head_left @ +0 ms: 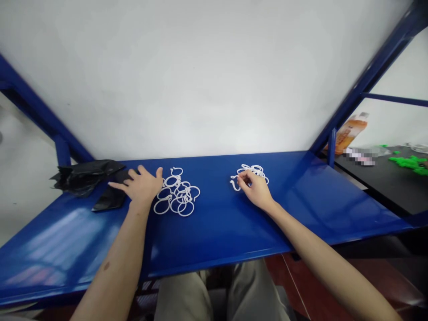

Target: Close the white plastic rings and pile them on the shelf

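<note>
My left hand (142,184) lies flat on the blue shelf (220,223), fingers spread, beside a heap of several white plastic rings (177,196) to its right. Its fingertips reach toward a black flat object (110,198). My right hand (256,187) is further right, fingers pinched on a white ring (236,183) at the near left edge of a second, smaller pile of white rings (252,170).
A crumpled black plastic bag (85,176) sits at the shelf's left rear. A white wall stands behind. Blue frame posts (364,80) rise at both sides. To the right, a dark table (384,183) holds an orange bottle (349,132) and green pieces (409,162).
</note>
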The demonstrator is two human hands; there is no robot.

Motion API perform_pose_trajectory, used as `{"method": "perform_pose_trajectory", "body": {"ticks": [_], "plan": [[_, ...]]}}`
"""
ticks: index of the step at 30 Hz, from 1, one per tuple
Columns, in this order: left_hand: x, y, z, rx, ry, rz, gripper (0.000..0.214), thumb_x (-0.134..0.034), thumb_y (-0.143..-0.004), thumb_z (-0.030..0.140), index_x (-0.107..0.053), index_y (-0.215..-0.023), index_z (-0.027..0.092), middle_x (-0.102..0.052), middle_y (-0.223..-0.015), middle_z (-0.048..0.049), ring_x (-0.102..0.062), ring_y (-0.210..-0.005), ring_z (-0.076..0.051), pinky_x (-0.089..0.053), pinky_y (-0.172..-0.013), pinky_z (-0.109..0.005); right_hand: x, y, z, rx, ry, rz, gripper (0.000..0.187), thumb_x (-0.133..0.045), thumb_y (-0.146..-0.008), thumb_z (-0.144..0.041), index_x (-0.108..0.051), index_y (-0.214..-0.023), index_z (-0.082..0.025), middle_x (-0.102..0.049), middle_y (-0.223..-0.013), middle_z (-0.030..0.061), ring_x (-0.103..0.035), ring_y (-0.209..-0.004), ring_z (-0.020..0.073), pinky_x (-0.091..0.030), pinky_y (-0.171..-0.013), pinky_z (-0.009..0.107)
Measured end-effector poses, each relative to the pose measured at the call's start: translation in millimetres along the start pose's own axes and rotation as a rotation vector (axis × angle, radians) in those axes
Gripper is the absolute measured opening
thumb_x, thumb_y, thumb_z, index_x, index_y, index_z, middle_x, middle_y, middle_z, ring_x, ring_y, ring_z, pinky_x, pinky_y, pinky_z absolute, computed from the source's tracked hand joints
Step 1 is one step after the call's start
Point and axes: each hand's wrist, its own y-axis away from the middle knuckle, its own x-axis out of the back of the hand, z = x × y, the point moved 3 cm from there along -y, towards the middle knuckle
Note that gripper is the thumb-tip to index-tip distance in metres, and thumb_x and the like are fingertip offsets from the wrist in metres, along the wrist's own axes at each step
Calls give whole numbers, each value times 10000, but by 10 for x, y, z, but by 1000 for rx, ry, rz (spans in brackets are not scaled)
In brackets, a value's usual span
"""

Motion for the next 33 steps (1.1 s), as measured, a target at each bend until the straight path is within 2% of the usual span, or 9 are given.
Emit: {"method": "perform_pose_trajectory", "body": {"ticks": [2, 4, 6, 9, 13, 18, 22, 25, 33], "plan": [[-3, -23, -52, -7, 14, 36, 646, -407, -867, 675, -568, -1263, 191, -514, -1422, -253, -372, -1304, -601, -174, -927, -840, -6, -1, 4, -5, -4, -18, 172, -527, -951, -369, -590, -916, -214, -697, -788, 22, -648, -658, 173, -522, -651, 321], [14, 28, 81, -150, 52, 69, 589, -382, -902, 647, -611, -1189, 187, -574, -1378, -210, -374, -1316, -573, -155, -963, -810, -13, -1, 0, -14, -5, -31, 171, -530, -949, -366, -593, -899, -215, -694, -782, 22, -641, -653, 174, -515, -646, 319], [2, 165, 351, -361, 115, -23, 524, -385, -952, 547, -625, -1159, 130, -600, -1336, -215, -441, -1298, -492, -256, -1009, -717, -17, 0, -13, -20, 10, -21, 173, -546, -937, -359, -581, -847, -216, -682, -749, 18, -627, -628, 173, -499, -627, 313], [-44, 513, 795, -594, 189, -178, 343, -473, -959, 443, -651, -1122, 200, -702, -1190, -87, -579, -1161, -266, -418, -1021, -442, -37, 12, -47, -22, 46, -6, 205, -569, -925, -349, -544, -769, -218, -654, -682, 4, -599, -581, 162, -464, -597, 295], [-90, 1006, 1148, -897, 369, -369, 301, -454, -1004, 401, -632, -1165, 219, -721, -1110, -51, -576, -1083, -230, -406, -988, -419, -116, 48, -97, -17, 31, -86, 205, -577, -922, -319, -538, -752, -212, -642, -646, -12, -585, -557, 141, -429, -567, 261], [-82, 1152, 1131, -1014, 432, -442, 244, -446, -1019, 340, -628, -1127, 220, -716, -1088, -45, -579, -1017, -212, -421, -912, -388, -208, 87, -102, 10, -13, -250, 144, -592, -910, -252, -554, -781, -198, -657, -686, -16, -587, -577, 118, -423, -570, 225], [-54, 1127, 1121, -1040, 428, -466, 211, -432, -1016, 262, -638, -1032, 224, -717, -1028, -32, -569, -963, -209, -421, -871, -381, -234, 102, -96, 51, 20, -281, 53, -584, -939, -240, -612, -930, -196, -663, -730, -11, -600, -614, 122, -432, -603, 226], [-38, 1113, 1121, -1047, 399, -416, 237, -404, -1017, 223, -640, -999, 228, -715, -971, -28, -557, -927, -209, -408, -826, -372, -254, 117, -136, 116, 39, -301, 124, -602, -955, -258, -627, -1065, -208, -681, -786, 1, -619, -669, 137, -441, -639, 233], [-57, 1119, 1100, -1141, 316, -273, 257, -421, -1019, 243, -674, -987, 216, -729, -935, -38, -548, -890, -211, -390, -781, -374, -257, 116, -186, 171, 75, -295, 95, -561, -986, -229, -636, -934, -200, -709, -846, 18, -631, -708, 137, -447, -673, 233]]}}
